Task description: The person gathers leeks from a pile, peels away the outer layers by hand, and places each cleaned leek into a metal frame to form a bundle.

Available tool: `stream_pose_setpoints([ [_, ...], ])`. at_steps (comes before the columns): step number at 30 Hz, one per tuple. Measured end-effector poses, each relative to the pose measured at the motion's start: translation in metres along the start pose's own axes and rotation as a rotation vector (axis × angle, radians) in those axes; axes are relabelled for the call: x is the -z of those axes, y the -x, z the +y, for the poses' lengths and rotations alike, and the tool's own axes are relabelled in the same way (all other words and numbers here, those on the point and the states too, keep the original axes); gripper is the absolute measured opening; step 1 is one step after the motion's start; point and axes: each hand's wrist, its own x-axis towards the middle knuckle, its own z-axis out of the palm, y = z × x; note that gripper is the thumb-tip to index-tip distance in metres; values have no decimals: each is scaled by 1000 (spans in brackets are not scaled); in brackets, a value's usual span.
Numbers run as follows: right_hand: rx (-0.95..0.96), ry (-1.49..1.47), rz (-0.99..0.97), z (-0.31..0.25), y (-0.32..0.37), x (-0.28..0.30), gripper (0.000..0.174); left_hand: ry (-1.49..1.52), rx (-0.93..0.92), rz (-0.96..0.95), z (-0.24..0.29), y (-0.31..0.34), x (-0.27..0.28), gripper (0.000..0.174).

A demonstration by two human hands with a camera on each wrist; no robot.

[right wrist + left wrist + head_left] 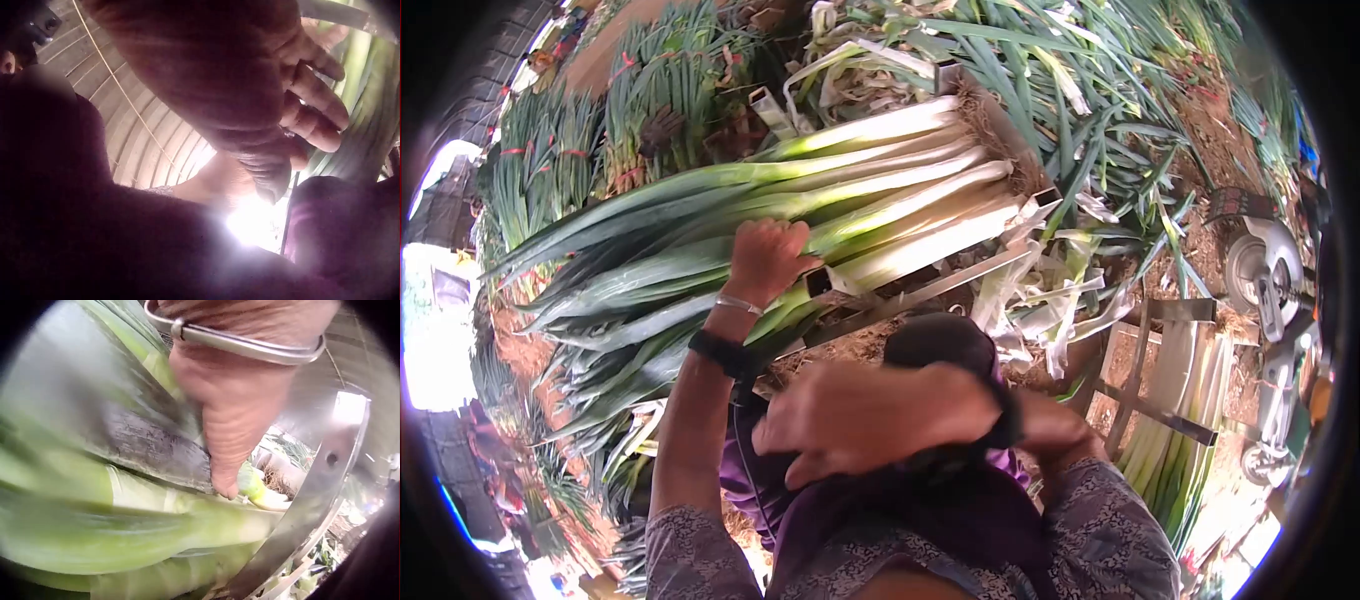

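Note:
A row of leeks point(900, 200) lies across a metal frame point(930, 285), white shanks and roots to the right, green leaves to the left. My left hand point(770, 262) grips the leeks where white turns to green, knuckles up. In the left wrist view, its thumb point(226, 450) points down against a leek point(156, 447) beside the metal strip point(325, 462); the other fingers are hidden. My right hand point(870, 415), blurred, hovers over my lap with nothing in it. The right wrist view shows its fingers point(315, 106) loosely bent.
Tied bundles of leeks point(550, 150) stand at the upper left. Loose leaves and trimmings point(1040, 90) cover the ground beyond the frame. A second metal frame point(1160, 420) with leeks stands at right, near a wheeled metal thing point(1270, 275).

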Motion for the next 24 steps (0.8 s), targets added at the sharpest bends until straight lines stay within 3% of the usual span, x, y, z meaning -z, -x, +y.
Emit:
stream_pose_setpoints([
  [1,65,-152,135,1,12,26,37,13,-65,89,-8,-1,-12,44],
  [2,67,-72,337,1,24,49,39,49,-76,91,-13,-2,-13,45],
  [3,69,-185,471,7,33,72,35,87,-89,95,-18,-4,-13,45],
  [4,-128,-286,613,-1,44,96,34,124,-103,105,-21,-7,-14,45],
  [6,-141,221,907,31,49,129,34,50,-70,73,-17,-10,-11,44],
  [8,-299,381,936,93,55,135,38,97,-74,93,-14,-8,-7,45],
  [10,-259,604,760,144,56,121,44,108,-72,102,-15,-8,-9,45],
  [12,-443,870,455,191,59,95,59,118,-80,124,-18,-9,-12,45],
  [14,-624,913,188,216,69,72,65,129,-94,164,-22,-10,-15,45],
  [16,-814,727,43,237,69,62,68,134,-129,233,-29,-13,-19,44],
  [18,-841,605,11,240,69,68,67,142,-125,292,-28,-15,-25,43],
  [19,-957,650,-148,234,57,73,70,186,-95,280,-25,-13,-30,43],
  [20,-906,691,-215,246,60,74,72,207,-52,271,-24,-12,-36,42],
  [22,-872,687,-170,254,66,73,73,136,3,420,-15,-10,-40,36],
  [23,-918,684,-218,249,62,76,75,186,26,425,-10,-10,-40,34],
  [24,-923,712,-210,257,68,76,75,-11,176,321,5,-21,-69,39],
])
